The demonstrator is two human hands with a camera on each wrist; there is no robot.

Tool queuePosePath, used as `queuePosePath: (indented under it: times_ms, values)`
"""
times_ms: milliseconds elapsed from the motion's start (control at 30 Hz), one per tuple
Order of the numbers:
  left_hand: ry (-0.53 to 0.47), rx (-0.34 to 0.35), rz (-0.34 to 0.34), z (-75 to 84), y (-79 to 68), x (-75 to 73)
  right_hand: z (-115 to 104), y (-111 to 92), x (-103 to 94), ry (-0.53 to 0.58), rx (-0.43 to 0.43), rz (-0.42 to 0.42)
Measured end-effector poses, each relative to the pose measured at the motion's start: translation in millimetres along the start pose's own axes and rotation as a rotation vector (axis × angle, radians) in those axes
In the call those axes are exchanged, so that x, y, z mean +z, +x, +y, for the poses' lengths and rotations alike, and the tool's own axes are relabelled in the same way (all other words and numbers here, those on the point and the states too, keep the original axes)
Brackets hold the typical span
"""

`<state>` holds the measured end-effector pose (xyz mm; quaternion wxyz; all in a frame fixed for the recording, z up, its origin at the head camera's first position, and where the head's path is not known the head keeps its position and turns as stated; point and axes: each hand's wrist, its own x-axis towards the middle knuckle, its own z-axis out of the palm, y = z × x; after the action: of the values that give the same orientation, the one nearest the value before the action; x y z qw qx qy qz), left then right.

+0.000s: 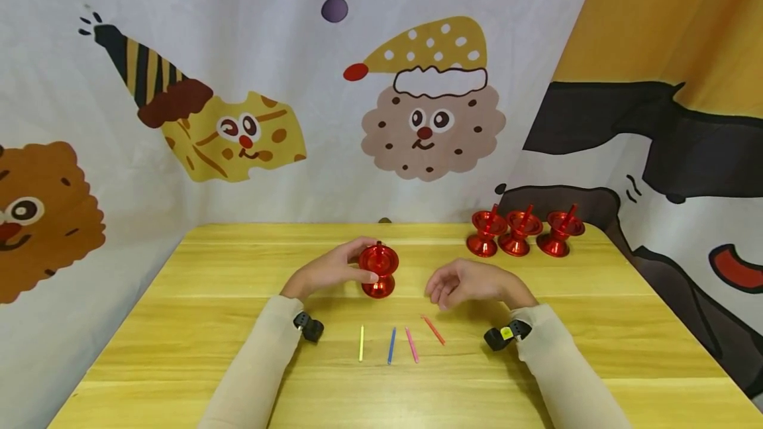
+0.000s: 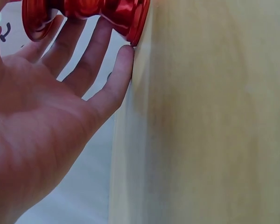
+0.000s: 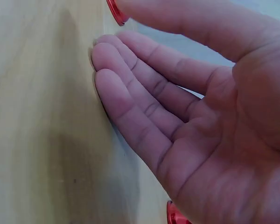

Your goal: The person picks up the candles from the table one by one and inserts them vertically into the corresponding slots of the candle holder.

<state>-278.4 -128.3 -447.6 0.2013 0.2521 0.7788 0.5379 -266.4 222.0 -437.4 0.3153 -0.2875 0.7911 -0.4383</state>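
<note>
A shiny red metal candle holder (image 1: 378, 285), with a dished top and a flared foot, stands upright on the table. My left hand (image 1: 332, 268) grips it from the left, thumb across its front and fingers behind. In the left wrist view, the fingers reach round the narrow waist of the candle holder (image 2: 84, 6). To its right, my right hand (image 1: 471, 280) hovers low over the wood with relaxed, slightly bent fingers and an empty palm (image 3: 210, 140). In front lie thin candles: yellow (image 1: 361, 344), blue (image 1: 391, 346), pink (image 1: 412, 345) and red-orange (image 1: 433, 330), the last nearest the right hand.
Three more red candle holders (image 1: 485, 243) stand in a row at the table's back right, each with a red stick rising from it. Behind the wooden table (image 1: 179, 349) hangs a white cloth (image 1: 268, 32) printed with cartoon figures.
</note>
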Motion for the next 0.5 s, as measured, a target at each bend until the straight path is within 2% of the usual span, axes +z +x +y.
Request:
queuePosePath:
  times_ms: [267,367,500]
  values:
    - [-0.065,-0.002,-0.075,-1.4,-2.1,-2.5,-7.1,-9.2,11.6,-0.039,0.024,-0.047]
    - [-0.084,-0.001,-0.089,-2.3,-2.3,-3.6,-12.4,-8.0,18.5,-0.118,0.015,-0.045]
    - [-0.098,0.005,-0.103,-1.9,-2.7,-4.2,-21.9,-4.5,29.4,-0.293,0.021,-0.015]
